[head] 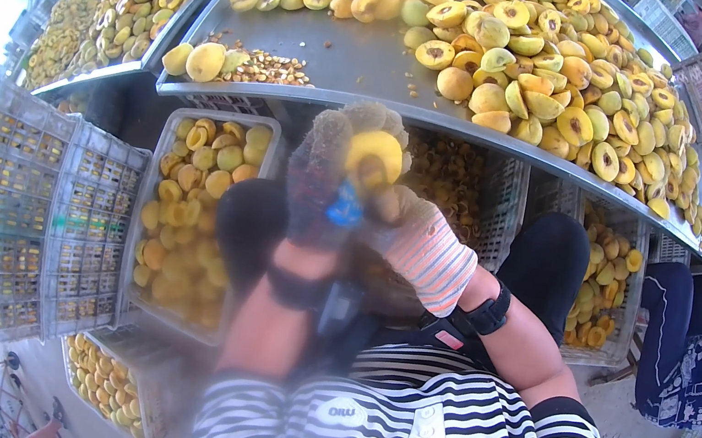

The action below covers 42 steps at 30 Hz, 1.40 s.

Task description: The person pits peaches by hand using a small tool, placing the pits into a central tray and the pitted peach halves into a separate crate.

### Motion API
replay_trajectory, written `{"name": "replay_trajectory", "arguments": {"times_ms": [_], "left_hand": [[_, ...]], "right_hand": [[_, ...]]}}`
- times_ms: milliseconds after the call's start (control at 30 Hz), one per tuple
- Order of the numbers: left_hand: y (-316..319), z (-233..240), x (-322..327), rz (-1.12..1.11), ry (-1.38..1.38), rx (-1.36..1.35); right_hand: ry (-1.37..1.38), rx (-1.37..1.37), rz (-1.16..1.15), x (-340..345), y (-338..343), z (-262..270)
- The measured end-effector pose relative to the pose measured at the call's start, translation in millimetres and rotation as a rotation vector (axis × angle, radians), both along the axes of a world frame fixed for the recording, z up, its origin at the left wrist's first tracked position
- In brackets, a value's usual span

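My left hand [333, 178], in a soiled, dark-stained glove, is raised before the table edge and grips a half of a yellow stone fruit [374, 155], apricot or peach. The cut face with its dark brown centre is towards me. My right hand [423, 245], in an orange-and-grey striped glove, is at the fruit's lower edge with its fingers curled. Whether it holds a small tool is hidden by blur. A bright blue patch [346, 204] shows at the left palm; its nature is unclear. Below the hands, a crate holds brown fruit stones [446, 172].
A metal table [352, 45] bears heaped fruit halves [548, 78] and loose stone pieces [271, 69]. Crates of fruit stand left [202, 194] and right [601, 282] of my knees. Stacked plastic crates [52, 218] rise farther left. A co-worker [701, 333] sits at right.
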<state>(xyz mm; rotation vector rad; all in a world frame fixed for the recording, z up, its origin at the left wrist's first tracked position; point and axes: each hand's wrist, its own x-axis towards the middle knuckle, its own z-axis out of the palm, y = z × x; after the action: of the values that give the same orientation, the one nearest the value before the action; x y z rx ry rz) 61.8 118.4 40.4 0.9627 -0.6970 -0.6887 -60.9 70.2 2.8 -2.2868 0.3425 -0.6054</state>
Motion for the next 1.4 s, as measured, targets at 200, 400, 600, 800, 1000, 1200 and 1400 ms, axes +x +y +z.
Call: {"name": "replay_trajectory", "arguments": {"times_ms": [200, 400, 600, 800, 1000, 1200, 1400], "left_hand": [[-2.6, -14.7, 1.4, -0.04, -0.043, -0.01], [-1.3, -29.2, 8.8, 0.019, -0.36, 0.007], [-1.8, -25.1, 2.6, -0.048, -0.284, 0.044], [-4.9, -27.5, 2.3, -0.13, -0.137, 0.059], [-4.1, -37.9, -4.5, -0.017, -0.561, 0.04], [0.0, -81.9, 15.2, 0.224, -1.083, -0.012], [-6.7, -54.5, 6.0, -0.509, 0.294, -0.08]], "right_hand": [[0.16, -0.096, -0.079, -2.5, 0.4, -1.4], [0.009, 0.397, 0.228, -11.0, -7.0, -26.5], [-0.005, 0.257, 0.09, -9.0, 4.9, -4.7], [0.329, 0.283, -0.033, -16.9, -13.6, -2.7], [0.073, 0.675, 0.112, -26.4, -14.2, -29.9], [0.127, 0.795, 0.158, -26.7, -2.8, -15.7], [0.224, 1.442, 0.177, -32.7, 1.1, -1.4]]}}
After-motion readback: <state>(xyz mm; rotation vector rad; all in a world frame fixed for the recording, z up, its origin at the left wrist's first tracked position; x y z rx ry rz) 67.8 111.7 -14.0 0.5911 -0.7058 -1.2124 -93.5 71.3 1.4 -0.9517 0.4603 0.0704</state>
